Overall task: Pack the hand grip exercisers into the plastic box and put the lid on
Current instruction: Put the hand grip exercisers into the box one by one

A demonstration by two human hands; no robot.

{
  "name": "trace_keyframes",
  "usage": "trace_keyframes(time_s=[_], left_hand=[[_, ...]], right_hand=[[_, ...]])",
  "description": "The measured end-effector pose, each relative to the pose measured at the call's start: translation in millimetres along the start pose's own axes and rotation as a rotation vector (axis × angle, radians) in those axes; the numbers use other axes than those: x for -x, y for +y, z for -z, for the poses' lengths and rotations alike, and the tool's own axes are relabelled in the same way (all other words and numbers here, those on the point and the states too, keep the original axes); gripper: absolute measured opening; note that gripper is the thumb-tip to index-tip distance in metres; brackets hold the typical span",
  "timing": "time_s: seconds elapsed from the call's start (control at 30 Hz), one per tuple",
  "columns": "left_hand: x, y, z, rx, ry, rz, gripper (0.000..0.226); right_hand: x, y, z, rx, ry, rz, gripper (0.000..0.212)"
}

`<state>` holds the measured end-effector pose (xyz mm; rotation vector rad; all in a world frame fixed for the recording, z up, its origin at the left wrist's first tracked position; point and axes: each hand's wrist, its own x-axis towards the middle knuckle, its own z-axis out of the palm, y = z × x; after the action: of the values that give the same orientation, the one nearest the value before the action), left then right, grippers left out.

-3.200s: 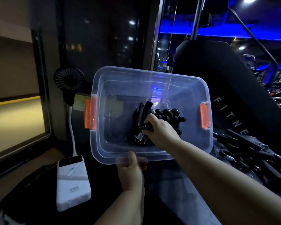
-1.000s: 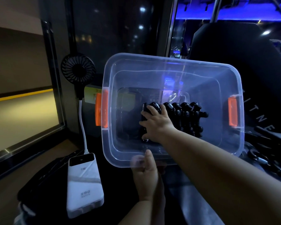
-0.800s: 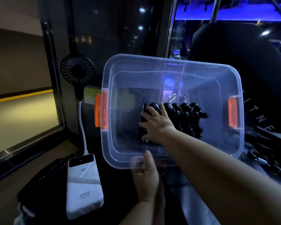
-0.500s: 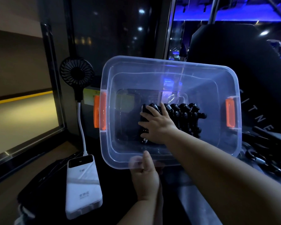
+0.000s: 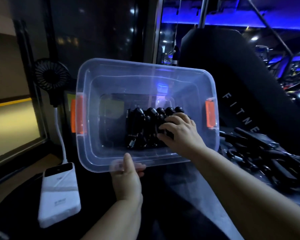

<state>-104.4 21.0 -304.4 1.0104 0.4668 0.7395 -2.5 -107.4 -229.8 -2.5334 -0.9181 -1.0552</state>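
The clear plastic box [image 5: 87, 146] with orange latches is tipped up so its opening faces me. My left hand [image 5: 126, 179] grips its near rim, thumb over the edge. A row of black hand grip exercisers [image 5: 142, 125] with steel springs lies on the box floor. My right hand [image 5: 180, 130] is inside the box, its fingers curled over the right end of that row. More black exercisers [image 5: 267, 158] lie in a loose pile outside, to the right of the box. I see no lid that I can make out.
A white power bank [image 5: 59, 193] lies at the lower left, wired to a small black fan [image 5: 51, 75] standing behind it. A black padded bench [image 5: 232, 80] with white lettering rises behind the box on the right. Dark glass panels stand at the back.
My right hand has moved from the left end of the row to its right end, and its fingers are now curled. The box has shifted slightly; my left hand keeps hold of the rim.
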Motion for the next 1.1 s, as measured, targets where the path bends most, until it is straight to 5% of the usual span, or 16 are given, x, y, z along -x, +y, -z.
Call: trace_keyframes(time_s=[0.23,0.37,0.6,0.8,1.1], left_hand=[[-1,-1,2,0.006,-0.012,-0.032,0.018],[-2,-3,2,0.012,-0.017,-0.035,0.018],[-3,-4,1,0.023,-0.002,-0.058,0.019],[-3,-4,1,0.014,-0.01,-0.072,0.019],[-1,-2,0,-0.014,0.008,-0.084,0.017]], right_hand=[[64,63,38,-0.053,0.224,-0.134,0.035],[97,97,47,-0.022,0.147,-0.46,0.048],[130,124,53,0.086,0.01,-0.834,0.03],[118,136,62,0.19,0.033,-0.838,0.04],[111,180,60,0.277,-0.212,-0.917,0.057]])
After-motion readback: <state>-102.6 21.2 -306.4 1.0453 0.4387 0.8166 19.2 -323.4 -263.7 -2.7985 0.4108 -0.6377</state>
